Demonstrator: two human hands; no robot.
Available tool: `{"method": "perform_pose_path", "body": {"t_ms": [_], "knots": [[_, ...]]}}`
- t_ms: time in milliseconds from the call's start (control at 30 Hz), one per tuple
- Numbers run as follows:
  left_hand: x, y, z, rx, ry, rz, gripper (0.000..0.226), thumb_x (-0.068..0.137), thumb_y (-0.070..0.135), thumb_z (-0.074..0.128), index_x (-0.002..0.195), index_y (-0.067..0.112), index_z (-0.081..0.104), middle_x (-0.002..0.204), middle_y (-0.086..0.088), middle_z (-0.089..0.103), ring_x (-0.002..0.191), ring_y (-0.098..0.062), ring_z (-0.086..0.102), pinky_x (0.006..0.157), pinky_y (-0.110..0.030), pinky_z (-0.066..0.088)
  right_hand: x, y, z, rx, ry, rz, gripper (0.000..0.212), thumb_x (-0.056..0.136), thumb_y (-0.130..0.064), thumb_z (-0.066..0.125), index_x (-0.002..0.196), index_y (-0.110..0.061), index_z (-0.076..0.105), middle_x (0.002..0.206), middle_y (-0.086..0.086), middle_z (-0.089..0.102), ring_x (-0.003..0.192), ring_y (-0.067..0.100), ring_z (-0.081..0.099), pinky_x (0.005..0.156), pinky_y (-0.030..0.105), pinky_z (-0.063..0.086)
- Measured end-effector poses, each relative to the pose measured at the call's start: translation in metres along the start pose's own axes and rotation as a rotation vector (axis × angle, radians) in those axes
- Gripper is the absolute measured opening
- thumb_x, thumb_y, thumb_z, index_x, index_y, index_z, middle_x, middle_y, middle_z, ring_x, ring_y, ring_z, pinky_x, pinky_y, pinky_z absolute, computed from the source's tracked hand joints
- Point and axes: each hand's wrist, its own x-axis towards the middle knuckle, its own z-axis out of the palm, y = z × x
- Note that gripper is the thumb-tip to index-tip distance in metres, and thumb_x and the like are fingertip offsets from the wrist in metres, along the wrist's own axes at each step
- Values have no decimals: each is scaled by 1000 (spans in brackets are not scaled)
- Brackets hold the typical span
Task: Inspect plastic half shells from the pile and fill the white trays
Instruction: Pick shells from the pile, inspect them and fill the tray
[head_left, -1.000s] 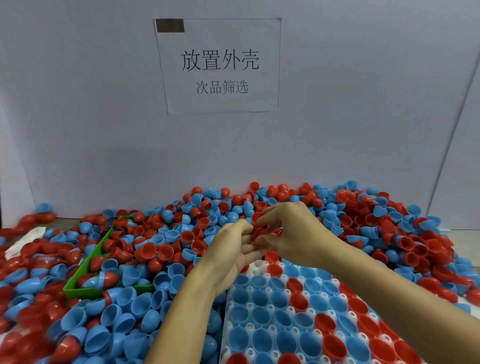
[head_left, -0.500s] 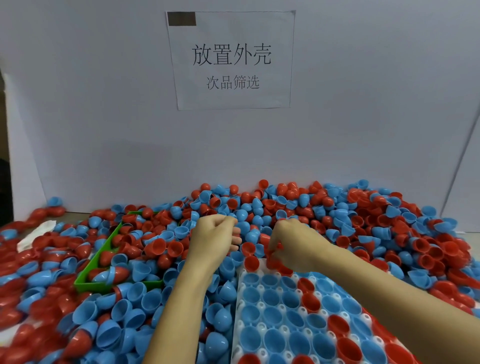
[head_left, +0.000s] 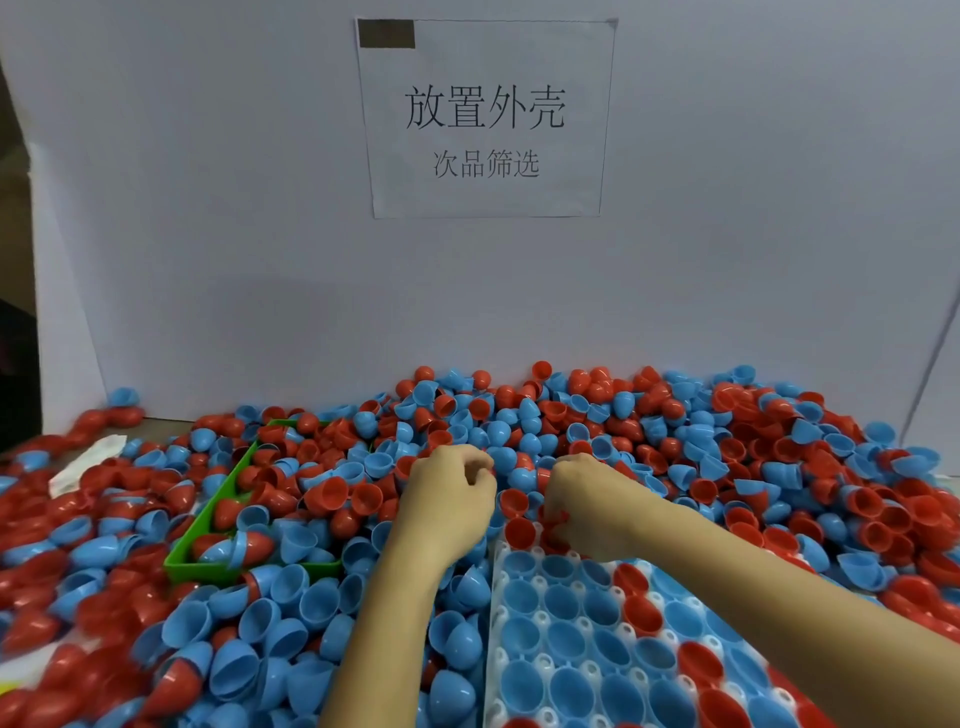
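Two hands over the pile of red and blue shells. My left hand: fingers curled, contents not visible. My right hand: fingers curled into red shells at the far edge of the white tray. Tray below my right wrist, mostly filled. Green bin left of my left hand.

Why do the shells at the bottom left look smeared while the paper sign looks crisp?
Head view: motion or edge blur smears the shells at the lower left; the sign stays sharp; the wide lens bends the white tray; soft, even light, faint wall shadow.
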Motion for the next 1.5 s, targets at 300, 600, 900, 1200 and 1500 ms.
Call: {"method": "perform_pose_path", "body": {"t_ms": [300,600,900,1200,1500], "knots": [[-5,2,4,194,158,97,14,98,13,58,104,13,70,104,2,65,98,-10,60,78,-17,51,2,3,0,34,12,27,13,85,-6,62,85,1,73,100,16,64,85,33,64,58,36,49],[-29,17,-1,506,-158,-68,36,94,13,53,60,6,45,67,-9,51,67,-27,53,63,-40,50,3,1,0,0,33,23,26,85,-7,62,61,-11,51,90,13,66,64,21,50,53,32,44],[-41,23,11,574,-325,-151,42,100,17,48,60,14,35,71,-4,37,113,-32,49,106,-41,40,1,4,1,134,-14,28,26,84,-5,64,60,-7,54,64,9,51,55,19,43,47,29,37],[-53,27,14,610,-331,-101,46,100,22,50,57,15,37,72,-1,35,111,-29,40,97,-39,40,-12,7,-3,175,-85,-52,46,84,-11,68,46,-11,42,49,5,39,52,20,38,54,32,38],[-57,21,15,566,-307,-87,56,96,17,58,44,13,37,54,-5,39,97,-43,56,95,-45,49,-24,0,-5,51,-63,-68,38,82,5,59,54,-11,38,56,5,39,53,21,38,50,32,37]]}}
